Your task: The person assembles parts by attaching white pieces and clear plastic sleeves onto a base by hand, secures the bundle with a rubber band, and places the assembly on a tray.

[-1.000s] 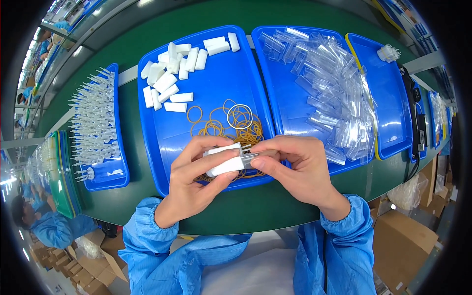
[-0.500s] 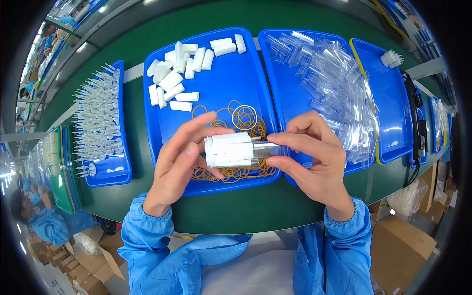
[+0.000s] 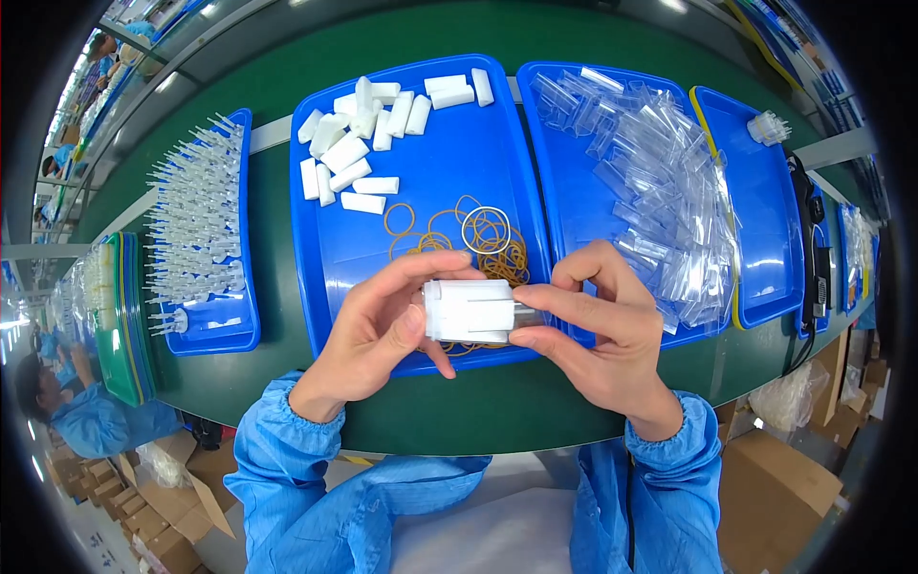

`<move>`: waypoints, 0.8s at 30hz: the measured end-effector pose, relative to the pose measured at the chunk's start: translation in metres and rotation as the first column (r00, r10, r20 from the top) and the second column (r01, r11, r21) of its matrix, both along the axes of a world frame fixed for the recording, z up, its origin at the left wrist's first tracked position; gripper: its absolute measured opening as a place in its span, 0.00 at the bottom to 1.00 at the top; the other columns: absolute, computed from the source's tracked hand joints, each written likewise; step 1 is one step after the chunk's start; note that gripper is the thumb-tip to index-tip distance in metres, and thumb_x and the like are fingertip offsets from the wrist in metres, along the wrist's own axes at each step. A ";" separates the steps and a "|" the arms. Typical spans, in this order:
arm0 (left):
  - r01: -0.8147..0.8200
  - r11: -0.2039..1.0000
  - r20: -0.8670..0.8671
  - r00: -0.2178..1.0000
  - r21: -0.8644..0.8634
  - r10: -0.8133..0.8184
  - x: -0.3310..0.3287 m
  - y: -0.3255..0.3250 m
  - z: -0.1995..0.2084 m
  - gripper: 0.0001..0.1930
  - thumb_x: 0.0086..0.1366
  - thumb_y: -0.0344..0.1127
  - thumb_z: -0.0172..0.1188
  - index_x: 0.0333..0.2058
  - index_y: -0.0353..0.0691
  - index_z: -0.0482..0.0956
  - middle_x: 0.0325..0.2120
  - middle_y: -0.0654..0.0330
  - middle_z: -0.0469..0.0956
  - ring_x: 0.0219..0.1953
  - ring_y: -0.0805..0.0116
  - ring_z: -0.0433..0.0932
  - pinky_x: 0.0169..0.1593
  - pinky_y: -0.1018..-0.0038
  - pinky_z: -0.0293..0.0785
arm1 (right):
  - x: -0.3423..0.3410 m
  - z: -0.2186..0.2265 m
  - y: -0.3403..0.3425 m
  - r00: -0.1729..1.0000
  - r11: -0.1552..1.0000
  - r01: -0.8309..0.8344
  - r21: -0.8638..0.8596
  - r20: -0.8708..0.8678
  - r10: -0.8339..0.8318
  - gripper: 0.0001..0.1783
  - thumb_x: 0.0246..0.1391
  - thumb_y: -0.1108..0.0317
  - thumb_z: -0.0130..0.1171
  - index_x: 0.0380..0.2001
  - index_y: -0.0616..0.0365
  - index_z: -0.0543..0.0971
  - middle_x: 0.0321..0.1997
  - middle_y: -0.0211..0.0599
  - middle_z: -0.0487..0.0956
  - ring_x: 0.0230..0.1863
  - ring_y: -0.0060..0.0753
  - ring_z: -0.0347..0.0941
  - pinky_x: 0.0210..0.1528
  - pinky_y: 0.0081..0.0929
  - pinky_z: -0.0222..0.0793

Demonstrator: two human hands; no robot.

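Between my two hands lies a white cylindrical bundle [image 3: 470, 314] made of long white pieces, held sideways over the front of the middle tray. My left hand [image 3: 378, 330] wraps its left end, with the thumb in front and the fingers behind and below. At the other end, the thumb and forefinger of my right hand [image 3: 602, 330] pinch a clear plastic sleeve [image 3: 529, 320]; thin rods show there, mostly covered by my fingers. Below and behind the bundle, tan rubber bands [image 3: 502, 260] and a pale ring [image 3: 486, 231] lie in the tray.
The middle blue tray [image 3: 316, 258] holds loose white blocks [image 3: 344, 151]. Clear plastic sleeves [image 3: 660, 201] fill the tray to its right. Farther right, another tray [image 3: 755, 206] carries one white bundle [image 3: 768, 128]. Many white spiked pieces [image 3: 196, 230] stand in the left tray. Cardboard boxes [image 3: 779, 497] sit below the table.
My right fingers have moved closer to the white bundle, and less of the clear sleeve shows between them. My left thumb now presses on the bundle's end. The view has shifted slightly.
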State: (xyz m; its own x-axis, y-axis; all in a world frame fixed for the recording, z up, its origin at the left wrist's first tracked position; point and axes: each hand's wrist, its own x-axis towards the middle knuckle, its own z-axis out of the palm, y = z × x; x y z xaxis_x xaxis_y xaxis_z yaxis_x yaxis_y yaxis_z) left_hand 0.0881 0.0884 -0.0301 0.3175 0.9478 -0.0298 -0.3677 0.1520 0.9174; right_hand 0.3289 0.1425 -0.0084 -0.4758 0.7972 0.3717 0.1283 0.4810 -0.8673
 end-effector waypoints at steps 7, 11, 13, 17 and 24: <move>0.009 0.998 -0.003 1.000 -0.055 -0.009 0.012 -0.004 -0.002 0.30 0.71 0.50 0.55 0.64 0.38 0.62 0.59 0.46 0.68 0.52 0.55 0.78 0.35 0.67 0.87 | -0.005 -0.001 0.000 0.998 0.982 -0.027 0.188 0.066 0.015 0.21 0.35 0.69 0.78 0.39 0.57 0.87 0.33 0.32 0.73 0.34 0.30 0.67 0.35 0.28 0.61; 0.053 0.995 0.057 0.997 -0.081 -0.049 0.011 -0.003 -0.003 0.23 0.75 0.43 0.48 0.63 0.37 0.65 0.57 0.49 0.70 0.50 0.60 0.78 0.37 0.68 0.86 | -0.002 0.000 0.000 0.994 0.988 0.012 0.152 0.105 -0.028 0.23 0.36 0.68 0.78 0.41 0.57 0.87 0.35 0.33 0.74 0.35 0.32 0.67 0.36 0.29 0.62; 0.065 0.990 0.055 0.997 -0.129 -0.058 0.010 -0.002 0.001 0.22 0.76 0.43 0.48 0.62 0.37 0.66 0.57 0.48 0.70 0.49 0.60 0.79 0.37 0.68 0.86 | 0.001 0.014 0.008 0.992 0.992 0.058 0.111 0.106 -0.070 0.20 0.41 0.72 0.74 0.42 0.59 0.85 0.34 0.34 0.76 0.35 0.36 0.68 0.36 0.29 0.63; -0.046 0.994 0.083 0.995 -0.099 0.054 0.006 -0.002 0.001 0.19 0.75 0.44 0.49 0.56 0.38 0.69 0.55 0.48 0.71 0.44 0.61 0.80 0.36 0.69 0.86 | 0.043 0.037 0.022 0.897 0.938 0.188 0.292 0.339 -0.285 0.13 0.43 0.72 0.72 0.35 0.61 0.85 0.33 0.36 0.75 0.36 0.37 0.68 0.38 0.33 0.64; -0.175 0.980 -0.108 0.980 -0.096 0.165 0.010 0.002 0.003 0.14 0.73 0.38 0.52 0.52 0.38 0.69 0.51 0.50 0.74 0.40 0.64 0.81 0.34 0.73 0.84 | 0.070 0.030 0.005 0.561 0.907 0.133 0.400 0.724 -0.402 0.06 0.45 0.74 0.68 0.29 0.63 0.82 0.31 0.37 0.72 0.38 0.41 0.67 0.42 0.38 0.61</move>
State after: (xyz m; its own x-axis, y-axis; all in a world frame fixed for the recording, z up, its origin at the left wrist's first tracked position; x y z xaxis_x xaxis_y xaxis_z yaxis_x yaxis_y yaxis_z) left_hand 0.0980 0.0903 -0.0276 0.1427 0.9775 -0.1551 -0.3049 0.1925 0.9327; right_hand 0.3992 0.1471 0.0220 -0.4642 0.8666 0.1834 0.8449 0.4953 -0.2021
